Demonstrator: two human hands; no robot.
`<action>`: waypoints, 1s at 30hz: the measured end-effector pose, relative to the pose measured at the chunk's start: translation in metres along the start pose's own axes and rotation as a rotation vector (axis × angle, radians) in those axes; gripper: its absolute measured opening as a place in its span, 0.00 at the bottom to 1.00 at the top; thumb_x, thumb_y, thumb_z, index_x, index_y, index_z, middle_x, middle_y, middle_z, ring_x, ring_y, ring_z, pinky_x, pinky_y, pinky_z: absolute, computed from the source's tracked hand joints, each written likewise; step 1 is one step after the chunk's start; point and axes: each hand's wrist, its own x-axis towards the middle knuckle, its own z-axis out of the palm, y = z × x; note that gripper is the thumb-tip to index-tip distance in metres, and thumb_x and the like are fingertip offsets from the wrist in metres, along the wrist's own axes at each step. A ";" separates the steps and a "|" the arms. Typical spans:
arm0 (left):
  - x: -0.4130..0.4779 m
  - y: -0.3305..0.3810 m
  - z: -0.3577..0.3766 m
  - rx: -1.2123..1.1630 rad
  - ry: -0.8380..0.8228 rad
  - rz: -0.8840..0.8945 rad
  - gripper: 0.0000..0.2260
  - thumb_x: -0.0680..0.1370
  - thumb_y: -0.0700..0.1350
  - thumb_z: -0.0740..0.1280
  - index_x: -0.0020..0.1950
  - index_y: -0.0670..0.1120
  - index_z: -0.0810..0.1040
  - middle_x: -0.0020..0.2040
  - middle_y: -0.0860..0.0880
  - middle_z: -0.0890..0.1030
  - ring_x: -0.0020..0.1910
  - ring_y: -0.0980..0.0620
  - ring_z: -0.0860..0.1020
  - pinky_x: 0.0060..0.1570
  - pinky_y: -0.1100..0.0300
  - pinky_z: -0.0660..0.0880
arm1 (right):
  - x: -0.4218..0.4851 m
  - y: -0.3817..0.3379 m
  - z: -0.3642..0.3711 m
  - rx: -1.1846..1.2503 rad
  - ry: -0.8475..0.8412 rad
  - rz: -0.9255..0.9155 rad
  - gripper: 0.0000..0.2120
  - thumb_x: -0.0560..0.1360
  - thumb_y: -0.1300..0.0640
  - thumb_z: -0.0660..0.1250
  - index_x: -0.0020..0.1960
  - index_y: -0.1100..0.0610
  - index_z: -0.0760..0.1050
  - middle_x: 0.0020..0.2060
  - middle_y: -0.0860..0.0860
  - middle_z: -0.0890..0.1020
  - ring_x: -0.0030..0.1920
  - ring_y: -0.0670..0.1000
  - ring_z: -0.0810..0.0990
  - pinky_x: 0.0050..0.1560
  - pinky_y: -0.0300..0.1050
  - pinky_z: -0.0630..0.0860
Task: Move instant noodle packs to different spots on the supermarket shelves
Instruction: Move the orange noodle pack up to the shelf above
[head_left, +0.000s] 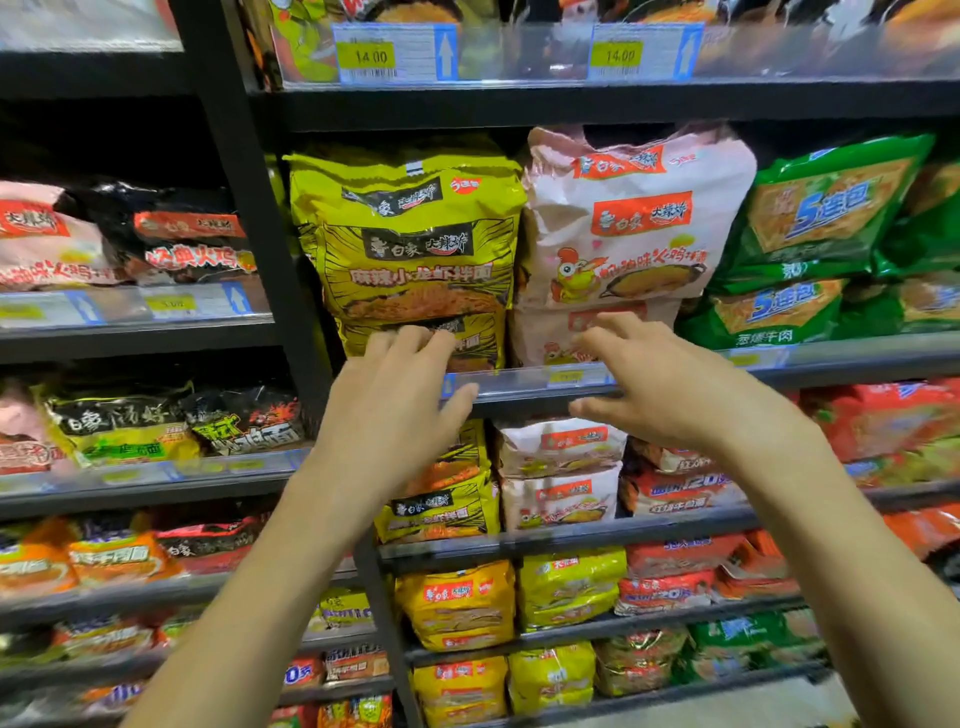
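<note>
Supermarket shelves (675, 382) are filling the frame; left hand (387, 410) and right hand (670, 389) are reaching, fingers spread and empty, toward the yellow pack (410, 244) and pink pack (634, 218) at center.

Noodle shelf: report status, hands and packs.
Left hand open, fingers at yellow pack. Right hand open, at pink pack. Nothing held yet. Shelf rail lies under both hands.

Yellow noodle pack (410, 244) with black line pattern, pale pink pack (634, 218), green packs (826, 213).

Yellow noodle pack (410, 244) upright on shelf, pink pack (631, 223) beside it
</note>
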 end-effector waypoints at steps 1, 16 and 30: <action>0.001 0.008 -0.001 0.008 -0.011 0.018 0.23 0.82 0.59 0.60 0.76 0.53 0.68 0.73 0.50 0.73 0.70 0.44 0.72 0.58 0.47 0.75 | -0.006 0.005 -0.001 -0.004 -0.014 0.017 0.31 0.78 0.39 0.64 0.76 0.50 0.60 0.78 0.52 0.59 0.75 0.58 0.63 0.69 0.56 0.70; 0.023 0.219 -0.011 0.105 -0.227 0.335 0.28 0.81 0.65 0.59 0.77 0.54 0.65 0.71 0.47 0.75 0.68 0.40 0.73 0.59 0.46 0.74 | -0.157 0.170 -0.006 0.038 -0.188 0.290 0.33 0.77 0.40 0.66 0.77 0.51 0.60 0.71 0.56 0.70 0.68 0.60 0.72 0.66 0.57 0.73; 0.002 0.501 -0.002 0.037 -0.343 0.638 0.26 0.82 0.63 0.60 0.78 0.56 0.64 0.71 0.49 0.75 0.69 0.43 0.74 0.63 0.46 0.75 | -0.374 0.362 -0.028 0.022 -0.208 0.628 0.31 0.79 0.42 0.64 0.78 0.50 0.59 0.73 0.55 0.67 0.70 0.59 0.70 0.66 0.58 0.72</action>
